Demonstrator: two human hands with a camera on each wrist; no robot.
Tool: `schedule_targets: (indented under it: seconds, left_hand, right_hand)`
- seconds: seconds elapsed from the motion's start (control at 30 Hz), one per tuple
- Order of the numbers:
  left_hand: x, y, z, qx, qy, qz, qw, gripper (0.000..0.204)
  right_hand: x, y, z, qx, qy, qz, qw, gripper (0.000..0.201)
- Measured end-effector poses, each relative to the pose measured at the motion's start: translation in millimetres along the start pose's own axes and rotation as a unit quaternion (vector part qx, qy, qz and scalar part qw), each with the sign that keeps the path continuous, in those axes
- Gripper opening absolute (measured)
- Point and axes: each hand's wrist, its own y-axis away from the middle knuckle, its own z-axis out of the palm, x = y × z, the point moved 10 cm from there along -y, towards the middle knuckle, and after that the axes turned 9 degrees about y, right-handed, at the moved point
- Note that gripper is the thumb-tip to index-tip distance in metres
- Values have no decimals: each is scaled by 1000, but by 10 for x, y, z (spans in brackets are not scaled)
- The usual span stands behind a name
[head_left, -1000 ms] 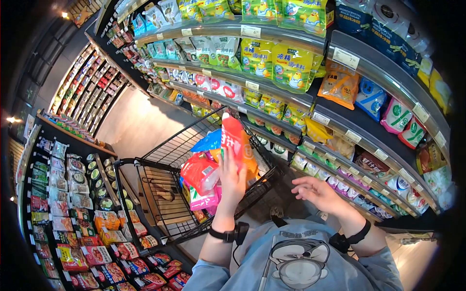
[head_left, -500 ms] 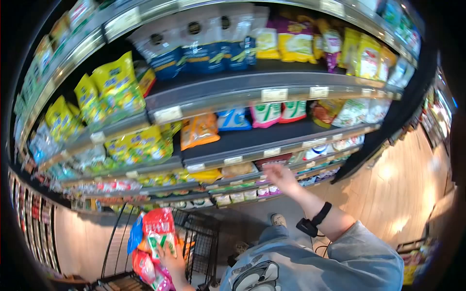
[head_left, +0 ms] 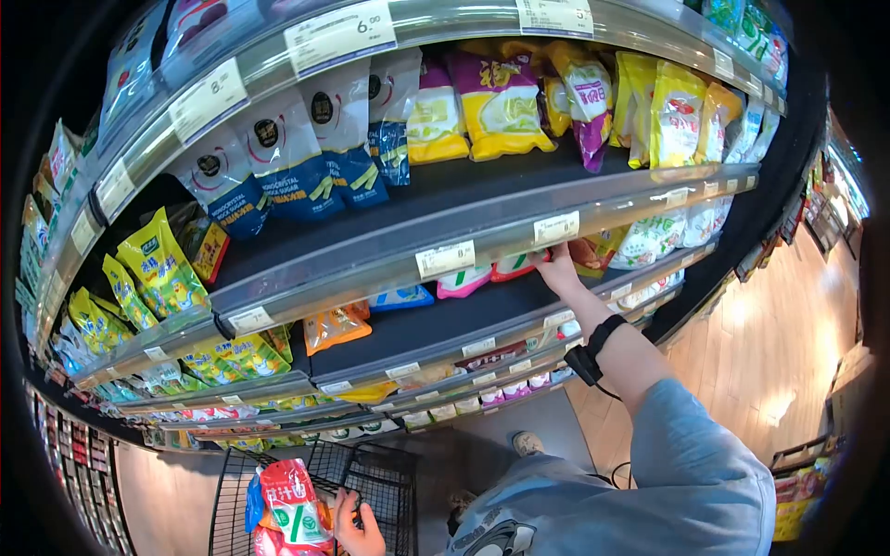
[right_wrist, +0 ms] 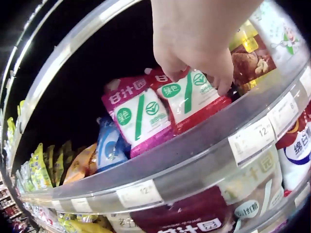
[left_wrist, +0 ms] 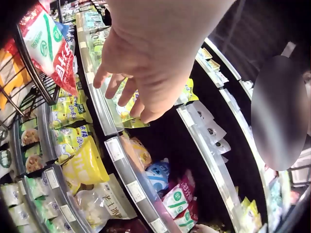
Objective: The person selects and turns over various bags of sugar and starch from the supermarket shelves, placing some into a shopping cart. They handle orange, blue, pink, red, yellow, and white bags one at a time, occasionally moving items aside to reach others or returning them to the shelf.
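My right hand (head_left: 558,271) reaches under a shelf edge to a red-and-white bag (right_wrist: 190,99). Its fingers curl over the bag's upper part in the right wrist view. Beside that bag stands a pink-and-white bag (right_wrist: 141,116), then a blue bag (right_wrist: 111,145). My left hand (head_left: 360,524) is empty above the shopping cart (head_left: 385,482), its fingers loosely bent. Next to it, another red-and-white bag (head_left: 295,500) lies on top of the cart's load. The left wrist view shows that hand (left_wrist: 150,68) with relaxed fingers and nothing in them.
Shelves with price rails curve round in front. Blue-and-clear rock sugar bags (head_left: 278,157) and yellow-purple bags (head_left: 501,97) fill the shelf above. A brown-and-yellow bag (right_wrist: 252,63) stands right of my right hand. Wooden floor (head_left: 732,371) lies at right.
My right hand has gone up and forward from in front of the shelves to the red-and-white bag. The left hand has let go of the bag in the cart. The head view has turned right.
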Motion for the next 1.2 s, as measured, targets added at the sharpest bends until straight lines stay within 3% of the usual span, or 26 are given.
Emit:
schedule_targets:
  seconds: [0.03, 0.07, 0.1, 0.13, 0.2, 0.27, 0.33, 0.37, 0.5, 0.53, 0.57, 0.6, 0.67, 0.73, 0.8, 0.83, 0.87, 0.93, 0.97, 1.0, 1.03, 1.07, 1.1, 1.13, 1.17, 1.2]
  left_hand:
    - [-146, 93, 93, -6, 49, -42, 998, 21]
    - [-143, 97, 162, -12, 97, -84, 992, 22]
    - [104, 72, 142, -4, 44, -30, 999, 22]
    - [152, 83, 180, 0, 39, -34, 999, 22]
    - [38, 143, 278, -5, 85, -132, 988, 23]
    - [-11, 201, 377, 10, 109, -159, 981, 23]
    - [145, 169, 441, 7, 90, -99, 991, 23]
    - [123, 175, 501, -3, 86, -127, 988, 23]
    - [253, 103, 587, -4, 119, -151, 981, 22]
    - [264, 83, 595, -5, 118, -153, 981, 22]
    - [267, 67, 615, -13, 117, -156, 981, 22]
    - [272, 54, 636, -21, 117, -160, 980, 22]
    - [303, -14, 700, -36, 121, -147, 981, 24]
    - [308, -113, 789, -51, 128, -131, 982, 25]
    - [149, -73, 1089, -142, 266, -234, 924, 31]
    - [266, -135, 1146, -187, 260, -179, 930, 35]
    - [319, -175, 1140, -190, 259, -182, 929, 35]
    - [644, -224, 1223, -238, 421, -168, 859, 38]
    - [667, -254, 1206, -230, 416, -176, 862, 38]
    - [724, -271, 1197, -219, 505, -186, 814, 39]
    - [765, -285, 1181, -199, 590, -191, 759, 40]
    - [733, -268, 1171, -179, 588, -201, 763, 40]
    - [711, -251, 1173, -152, 631, -215, 729, 40]
    - [679, -263, 1139, -125, 674, -225, 692, 40]
    - [703, -310, 986, -103, 674, -231, 694, 40]
    - [603, -223, 901, -66, 646, -370, 664, 36]
  right_hand:
    - [149, -117, 120, -52, -33, 21, 998, 57]
    - [205, -197, 198, -105, 53, 23, 993, 49]
    - [223, -292, 260, -121, 139, 7, 983, 46]
    - [245, -367, 310, -135, 223, -11, 965, 44]
    - [401, -412, 414, -189, 260, 5, 947, 43]
    - [449, -423, 427, -171, 286, -21, 943, 42]
    - [443, -374, 378, -125, 342, -72, 929, 41]
    - [404, -339, 350, -102, 369, -97, 919, 40]
    - [333, -170, 70, -108, 425, -73, 896, 38]
    - [339, -97, -158, -59, 177, 80, 979, 36]
    - [378, 74, -266, -3, -87, 226, 970, 34]
    - [156, 163, -350, -3, -85, 228, 970, 34]
    - [-196, 579, -42, -172, -276, 351, 878, 32]
    - [-444, 1193, 193, -286, -309, 448, 789, 32]
    - [-548, 1805, 417, -415, -255, 472, 735, 33]
    - [-756, 2091, 495, -438, -266, 530, 676, 32]
    - [-1004, 2370, 556, -460, -275, 583, 611, 32]
    - [-1239, 2721, 726, -467, -327, 598, 564, 31]
    - [-1213, 2992, 822, -453, -301, 655, 524, 33]
    - [-1455, 3078, 856, -466, -296, 658, 513, 33]
    - [-2319, 3038, 908, -536, -495, 589, 347, 35]
    - [-2996, 2900, 768, -560, -655, 484, 150, 37]
    - [-2936, 3098, 902, -569, -644, 493, 134, 37]
    - [-2816, 3305, 1054, -619, -644, 423, 155, 45]
    - [-2808, 3469, 1125, -662, -641, 349, 172, 52]
    - [-2877, 3567, 1168, -671, -632, 356, 156, 52]
